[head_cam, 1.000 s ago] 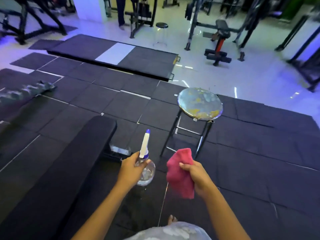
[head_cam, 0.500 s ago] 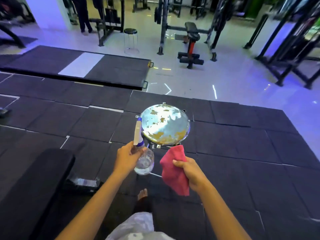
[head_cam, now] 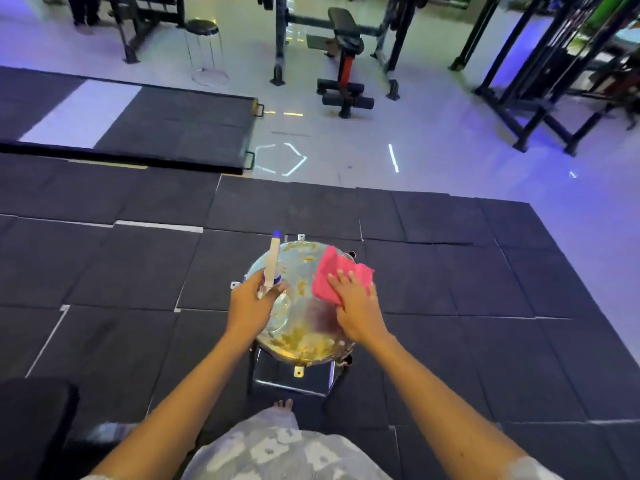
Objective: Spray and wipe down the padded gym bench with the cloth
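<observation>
A rusty round stool (head_cam: pixel 301 327) fills centre frame; your left hand (head_cam: pixel 250 308) grips the spray bottle (head_cam: pixel 272 263), right hand (head_cam: pixel 356 306) presses the pink cloth (head_cam: pixel 332 271) flat on it; the black padded bench (head_cam: pixel 33 420) sits lower left.

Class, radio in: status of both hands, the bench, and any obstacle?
Left hand grips spray bottle. Right hand presses pink cloth on metal stool. Padded bench untouched, lower left.

Cloth (head_cam: pixel 341 277) on stool (head_cam: pixel 304 337), bottle (head_cam: pixel 272 261) left, bench (head_cam: pixel 31 420) far left.

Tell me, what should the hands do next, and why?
Probably let go of the pink cloth and spray bottle onto the round metal stool. The right hand presses the cloth flat there, and the left hand holds the bottle just over it.
</observation>
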`<state>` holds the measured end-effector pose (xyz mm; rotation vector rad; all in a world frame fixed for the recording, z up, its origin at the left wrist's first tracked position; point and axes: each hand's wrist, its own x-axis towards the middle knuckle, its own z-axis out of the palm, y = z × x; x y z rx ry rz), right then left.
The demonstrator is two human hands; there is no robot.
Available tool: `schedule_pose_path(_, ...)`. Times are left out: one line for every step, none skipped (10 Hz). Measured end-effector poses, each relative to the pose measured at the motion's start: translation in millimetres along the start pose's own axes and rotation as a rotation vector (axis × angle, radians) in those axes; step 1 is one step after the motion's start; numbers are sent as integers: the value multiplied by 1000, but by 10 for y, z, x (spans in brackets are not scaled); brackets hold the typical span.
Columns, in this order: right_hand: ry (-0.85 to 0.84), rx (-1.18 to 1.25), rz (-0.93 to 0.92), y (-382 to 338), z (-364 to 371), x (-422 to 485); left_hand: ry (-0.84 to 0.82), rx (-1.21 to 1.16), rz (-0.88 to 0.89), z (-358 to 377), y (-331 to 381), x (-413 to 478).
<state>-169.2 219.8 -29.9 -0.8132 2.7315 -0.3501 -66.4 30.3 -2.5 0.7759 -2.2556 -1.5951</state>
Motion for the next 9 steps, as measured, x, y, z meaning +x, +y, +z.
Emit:
schedule_pose_path(-290,-175,-33,60,478,78,-27,19,21,40,-92,165)
schedule_pose_path(-275,-200,-40,108,748,-7,-45,21,28,43,-179,229)
schedule_pose_path(-188,-213,-83,162,759,-16,-50,63,47,71,-226,271)
schedule_pose_path(-163,-200,-92,209,765,39,-66,120,57,113,-261,303)
schedule_pose_path(-196,-145,-36,241,839,80,-143,192,27,120,-342,281)
schedule_pose_path(-206,-146,-41,245,871,78,-193,372,-35,99,-444,143)
schedule_pose_path(-181,-103,-54,149,746,30,-125,432,-57,45,-411,-120)
schedule_pose_path(-107,-84,-134,-19,696,-217,-47,483,-73,-16,-409,-510)
schedule_pose_path(-128,-58,-393,-231,722,-603,51,586,-125,-41,-422,-1041)
